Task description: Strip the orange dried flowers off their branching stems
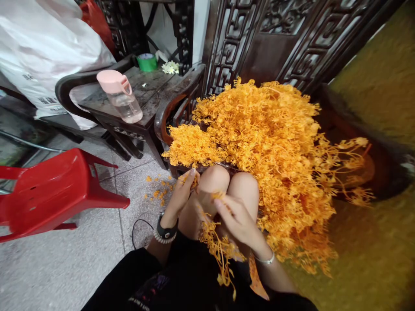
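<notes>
A big heap of orange artificial flower sprigs (275, 142) lies across a dark carved wooden chair (181, 103) in front of my knees. My left hand (181, 192) is closed, pinching a small orange sprig (193, 179) just over my left knee. My right hand (235, 218) is closed on a bundle of orange stems (220, 255) that hangs down over my lap. Both hands sit close together, a little apart, at the near edge of the heap.
A red plastic chair (55, 190) stands at the left on the grey floor. Orange bits (158, 190) litter the floor. A dark side table (142, 99) carries a pink-lidded bottle (121, 95) and green tape (147, 61). White bags (42, 47) sit behind.
</notes>
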Demonstrator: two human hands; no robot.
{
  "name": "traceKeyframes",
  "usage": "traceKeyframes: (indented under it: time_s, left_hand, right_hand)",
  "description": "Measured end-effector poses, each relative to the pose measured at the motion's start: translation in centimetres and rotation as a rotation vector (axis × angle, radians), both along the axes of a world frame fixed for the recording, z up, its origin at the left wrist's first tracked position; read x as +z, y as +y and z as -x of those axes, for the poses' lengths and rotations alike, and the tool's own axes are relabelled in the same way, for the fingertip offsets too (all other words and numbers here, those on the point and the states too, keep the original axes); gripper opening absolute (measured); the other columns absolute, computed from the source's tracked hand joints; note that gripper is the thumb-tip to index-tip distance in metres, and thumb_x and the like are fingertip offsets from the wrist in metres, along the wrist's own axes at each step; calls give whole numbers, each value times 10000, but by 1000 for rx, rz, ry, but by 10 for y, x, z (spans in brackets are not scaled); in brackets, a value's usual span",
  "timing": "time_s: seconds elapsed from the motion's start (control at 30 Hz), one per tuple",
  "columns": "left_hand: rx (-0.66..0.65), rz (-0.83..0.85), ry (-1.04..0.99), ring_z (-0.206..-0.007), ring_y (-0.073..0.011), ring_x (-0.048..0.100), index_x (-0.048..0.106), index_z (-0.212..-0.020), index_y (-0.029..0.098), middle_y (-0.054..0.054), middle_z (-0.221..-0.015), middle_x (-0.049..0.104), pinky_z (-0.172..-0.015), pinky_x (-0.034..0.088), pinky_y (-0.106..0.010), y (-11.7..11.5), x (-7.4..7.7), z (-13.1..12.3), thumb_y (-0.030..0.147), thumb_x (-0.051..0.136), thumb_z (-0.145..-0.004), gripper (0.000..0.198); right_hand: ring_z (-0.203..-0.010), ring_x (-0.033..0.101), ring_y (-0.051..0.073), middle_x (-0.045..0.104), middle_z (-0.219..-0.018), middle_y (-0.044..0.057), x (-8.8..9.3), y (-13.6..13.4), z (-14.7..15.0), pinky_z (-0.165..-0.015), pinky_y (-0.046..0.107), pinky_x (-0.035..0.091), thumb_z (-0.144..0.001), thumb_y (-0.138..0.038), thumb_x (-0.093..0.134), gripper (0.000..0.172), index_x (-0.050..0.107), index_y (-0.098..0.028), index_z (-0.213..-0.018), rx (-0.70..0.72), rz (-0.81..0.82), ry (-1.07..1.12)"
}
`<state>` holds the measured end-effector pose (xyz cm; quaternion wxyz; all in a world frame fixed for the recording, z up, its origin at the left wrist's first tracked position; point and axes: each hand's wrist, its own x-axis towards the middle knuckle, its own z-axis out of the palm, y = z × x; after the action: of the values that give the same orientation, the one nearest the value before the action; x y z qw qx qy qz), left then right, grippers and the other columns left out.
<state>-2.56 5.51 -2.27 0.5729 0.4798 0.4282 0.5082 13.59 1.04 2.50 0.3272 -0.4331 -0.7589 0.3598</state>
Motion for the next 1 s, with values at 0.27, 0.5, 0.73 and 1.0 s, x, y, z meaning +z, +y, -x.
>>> traceKeyframes:
  time_s: [0.27,0.5,0.73,1.0]
  left_hand:
    - [292,-299,573,-784,-198,543,463,-794,200,-40,-771,530,-800,412,-350,88,11,14,399,394,-916,243]
    - [458,-359,709,-1090,-281,484,546,-907,181,-130,-1044,578,-982,311,-436,163,11,14,225,498,-857,82]
    - [354,-405,625,-1087,-195,566,576,-1043,169,-96,-1134,640,-975,379,-332,177,-5,26,222,529,-855,201]
    - [444,-585,542,-1186,-219,504,581,-1087,162,-105,-1191,604,-1052,328,-371,146,13,36,351,591,-829,320]
  right_hand:
    - [-663,508,163,549,-693,52,8,157,30,-660,289,369,-945,-348,270,384,548,-155,-764,-220,-266,-472]
    - [-1074,464,306,553,-1164,238,-23,229,72,-900,443,340,-875,-216,367,349,584,-33,-1078,-142,-401,-705]
    - [-1001,516,264,664,-918,160,-27,232,72,-1073,469,168,-872,-193,336,366,670,-64,-949,-51,-483,-747]
    - [-1097,462,315,589,-1106,171,-17,235,66,-1016,543,219,-841,-376,510,340,585,-97,-1020,-239,-382,-664]
